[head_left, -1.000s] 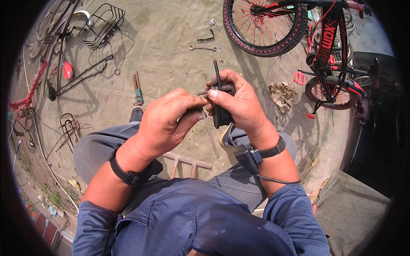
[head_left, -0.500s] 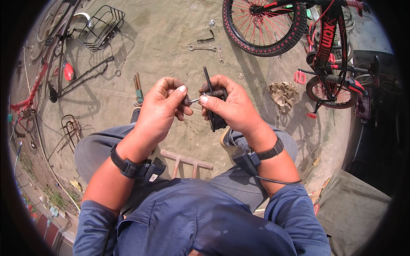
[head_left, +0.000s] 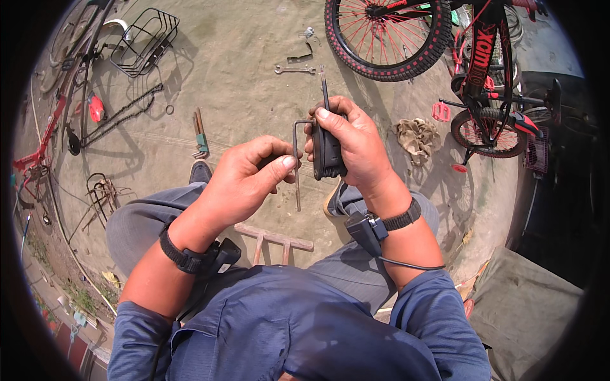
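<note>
Where the ground reaches the upper right, a black bicycle (head_left: 486,63) with red spokes stands as the biggest thing about. Well apart from it, toward the upper left, sits a black wire basket (head_left: 145,41), and low between the person's legs shows a wooden frame (head_left: 276,237). A crumpled, drab rag (head_left: 417,141) lies on the ground to the right of the hands. The right hand (head_left: 351,136) grasps a black folding tool (head_left: 328,152), its thumb over the upper end, so the tool hangs upright above the ground between the knees. The left hand (head_left: 254,166) is half curled, its thumb and fingertips at the long leg of an L-shaped rod (head_left: 297,190); whether they pinch it, I cannot tell. That rod's short leg runs across to the tool's upper end, the long leg pointing down. Smaller still, beyond the hands, a metal spanner (head_left: 295,69) lies flat on the ground, and beside a dark chain (head_left: 124,113) rests a little ring (head_left: 169,109).
</note>
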Demonstrator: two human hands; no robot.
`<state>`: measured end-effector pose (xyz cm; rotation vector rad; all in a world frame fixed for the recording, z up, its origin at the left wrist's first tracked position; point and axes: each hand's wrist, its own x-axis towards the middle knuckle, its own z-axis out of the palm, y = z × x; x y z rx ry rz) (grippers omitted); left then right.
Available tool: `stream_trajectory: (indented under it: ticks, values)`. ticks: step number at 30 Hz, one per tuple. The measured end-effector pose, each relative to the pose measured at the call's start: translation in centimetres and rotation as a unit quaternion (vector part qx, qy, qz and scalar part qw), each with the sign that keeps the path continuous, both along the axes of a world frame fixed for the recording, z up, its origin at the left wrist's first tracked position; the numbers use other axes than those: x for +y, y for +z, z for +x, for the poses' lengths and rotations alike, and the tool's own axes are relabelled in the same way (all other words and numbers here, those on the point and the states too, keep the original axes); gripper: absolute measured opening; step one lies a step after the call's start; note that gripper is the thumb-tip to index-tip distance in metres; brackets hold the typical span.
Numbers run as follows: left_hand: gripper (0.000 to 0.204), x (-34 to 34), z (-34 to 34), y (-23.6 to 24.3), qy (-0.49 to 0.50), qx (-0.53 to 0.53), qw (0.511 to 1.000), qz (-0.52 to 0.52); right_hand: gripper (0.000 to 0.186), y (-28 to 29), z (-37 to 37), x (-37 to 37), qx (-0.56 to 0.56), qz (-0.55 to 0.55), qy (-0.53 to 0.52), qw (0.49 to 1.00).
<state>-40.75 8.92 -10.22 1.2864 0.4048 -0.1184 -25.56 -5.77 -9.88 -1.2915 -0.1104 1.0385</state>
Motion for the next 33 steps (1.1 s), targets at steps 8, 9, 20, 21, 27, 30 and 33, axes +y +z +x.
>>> stream_trajectory:
  ticks: [8, 9, 20, 21, 27, 30, 33]
  values:
    - [0.018, 0.1, 0.5, -1.1, 0.054, -0.196, 0.938, 0.281, 0.027, -0.4, -0.5, 0.2, 0.022, -0.017, 0.031, 0.999]
    - [0.02, 0.1, 0.5, -1.2, 0.063, -0.2, 0.929, 0.303, 0.027, -0.5, -0.6, 0.2, 0.019, -0.018, 0.037, 0.999]
    - [0.017, 0.2, 1.1, -2.1, 0.202, -0.108, 0.954, 0.191, 0.025, -0.3, -1.3, 0.3, 0.049, -0.017, 0.095, 0.994]
    - [0.016, 0.3, 1.1, -2.1, 0.188, -0.109, 0.953, 0.211, 0.025, -0.3, -1.2, 0.2, 0.052, -0.017, 0.091, 0.994]
    - [0.016, 0.4, 1.0, -1.5, 0.095, -0.087, 0.951, 0.282, 0.028, -0.3, -0.3, 0.0, 0.041, -0.014, 0.051, 0.998]
    - [0.016, 0.3, 0.7, -1.2, 0.044, -0.082, 0.949, 0.303, 0.028, -0.3, 0.0, 0.0, 0.042, -0.013, 0.034, 0.998]
    - [0.017, 0.4, 0.7, -1.2, 0.026, -0.066, 0.967, 0.246, 0.028, -0.2, 0.0, 0.0, 0.046, -0.016, 0.038, 0.998]
